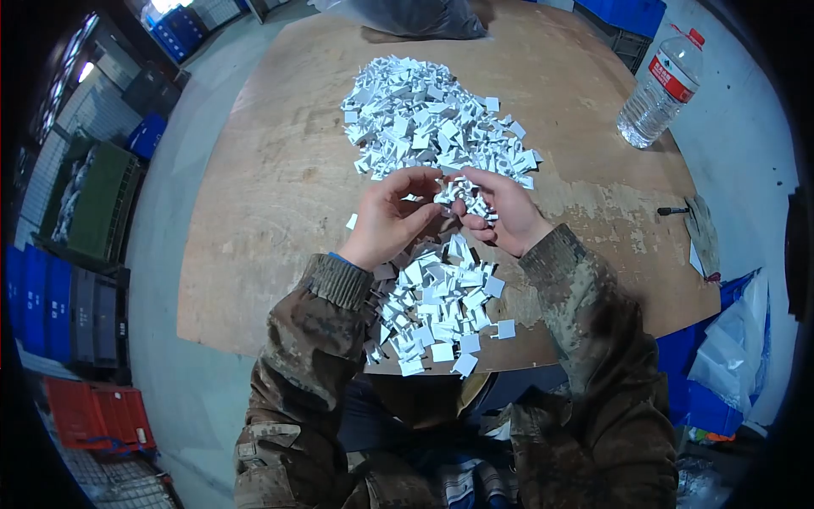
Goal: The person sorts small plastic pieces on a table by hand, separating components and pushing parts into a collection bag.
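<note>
Small white plastic pieces (pixel 471 196), bunched together, lie in my right hand (pixel 509 214), its fingers curled around them. My left hand (pixel 386 219) meets the bunch from the left, thumb and fingers bent in a pinch at its edge. What sits between those left fingertips is too small to make out. Just beyond both hands rises a large pile of white plastic pieces (pixel 424 119) with flat square plates. Nearer my body, below the hands, spreads a smaller pile of similar pieces (pixel 437 297), reaching the table's front edge.
The wooden table (pixel 263 170) has a worn, peeling surface. A water bottle (pixel 661 89) with a red cap stands at the right. A glove (pixel 702 233) and a small dark tool (pixel 672 210) lie at the right edge. At the far edge rests a filled plastic bag (pixel 415 17).
</note>
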